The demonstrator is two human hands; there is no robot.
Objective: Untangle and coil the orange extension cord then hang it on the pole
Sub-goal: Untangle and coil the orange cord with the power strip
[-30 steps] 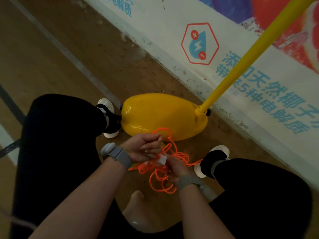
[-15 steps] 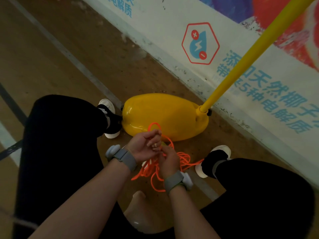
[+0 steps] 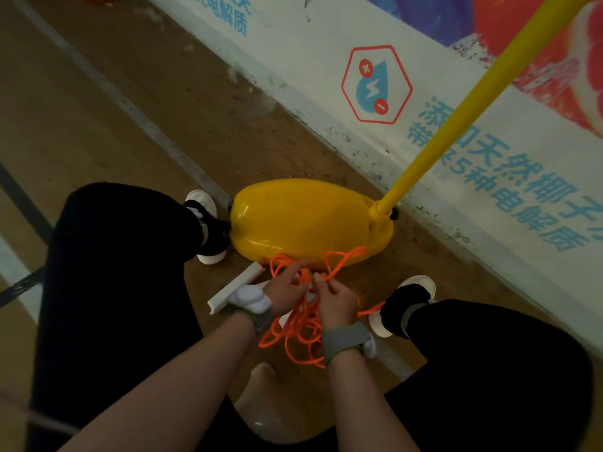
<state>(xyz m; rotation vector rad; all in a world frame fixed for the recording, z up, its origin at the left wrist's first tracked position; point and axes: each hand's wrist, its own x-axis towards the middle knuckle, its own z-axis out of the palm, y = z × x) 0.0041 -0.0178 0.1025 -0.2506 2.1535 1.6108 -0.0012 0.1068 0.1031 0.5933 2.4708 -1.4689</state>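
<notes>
Left hand (image 3: 284,290): your fingers pinch strands of the orange cord (image 3: 301,324).
Right hand (image 3: 336,301): yours grips a loop beside it.
Pole (image 3: 456,115): rises far right, bare.

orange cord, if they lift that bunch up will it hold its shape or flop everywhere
Probably flop: the orange cord hangs in loose, uneven loops between the left hand and right hand. It looks thin, so likely light. Crossing strands near the yellow base may snag.
</notes>
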